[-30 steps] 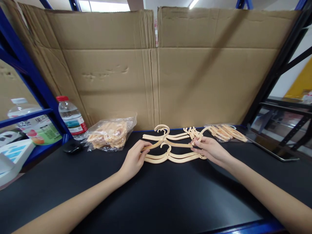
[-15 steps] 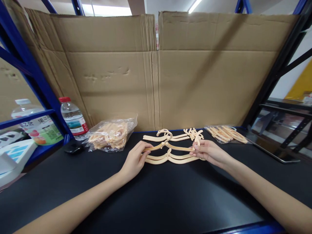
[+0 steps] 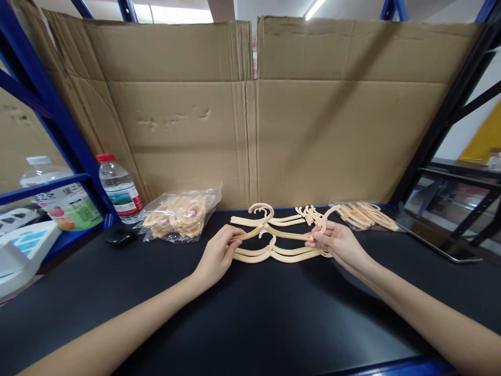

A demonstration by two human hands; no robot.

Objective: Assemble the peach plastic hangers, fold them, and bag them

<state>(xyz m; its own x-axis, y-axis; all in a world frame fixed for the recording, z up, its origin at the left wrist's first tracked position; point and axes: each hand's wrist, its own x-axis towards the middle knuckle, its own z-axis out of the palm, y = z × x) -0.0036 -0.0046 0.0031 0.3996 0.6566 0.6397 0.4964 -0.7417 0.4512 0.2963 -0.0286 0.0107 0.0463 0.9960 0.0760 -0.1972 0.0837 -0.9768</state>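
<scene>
Between my two hands a beige plastic clothes hanger is held level, its hook pointing up. My left hand pinches its left end between thumb and fingers. At its right end, my right hand has its fingers closed, with a curved hook-shaped piece rising out of them. How that piece meets the hanger end is hidden by the fingers. Nearer to me, more hangers lie stacked just below the held one. Behind it lie further hanger pieces, with a small heap of loose hooks at their right.
A clear bag of beige parts lies at the back left, another bag at the back right. Bottles and a black object stand on the left. A cardboard wall closes off the black table's far side.
The curved piece in my right hand has turned, and its curve now points up and to the right. My left hand keeps its hold on the hanger, which has shifted only slightly.
</scene>
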